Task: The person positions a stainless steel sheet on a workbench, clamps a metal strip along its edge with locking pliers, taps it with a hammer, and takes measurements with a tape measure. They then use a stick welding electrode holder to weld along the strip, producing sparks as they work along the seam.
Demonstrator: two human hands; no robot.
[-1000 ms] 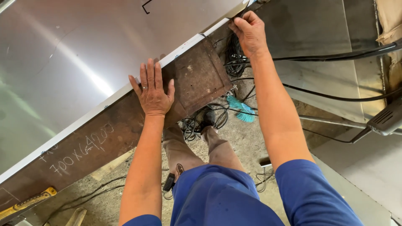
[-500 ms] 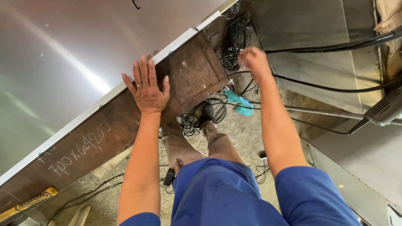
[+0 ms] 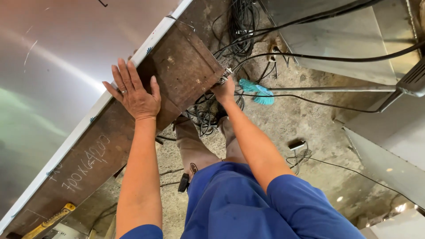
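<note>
Here, flat hands (image 3: 135, 95) press a rusty, rough steel plate (image 3: 181, 73).

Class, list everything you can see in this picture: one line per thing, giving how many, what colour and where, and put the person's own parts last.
shiny sheet of metal: one, silver, upper left, lying on the bench
rusty brown steel bench edge: one, brown with chalk marks, running from lower left to top centre
tangle of black cables: many, black, on the floor at top centre and under the bench end
turquoise brush: one, turquoise, on the floor right of the bench corner
grey metal panels: several, grey, upper and lower right
yellow tool: one, yellow, bottom left
concrete floor: grey, centre right
left hand: flat on the bench edge, fingers spread
right hand: at the bench corner, grip hidden
</note>
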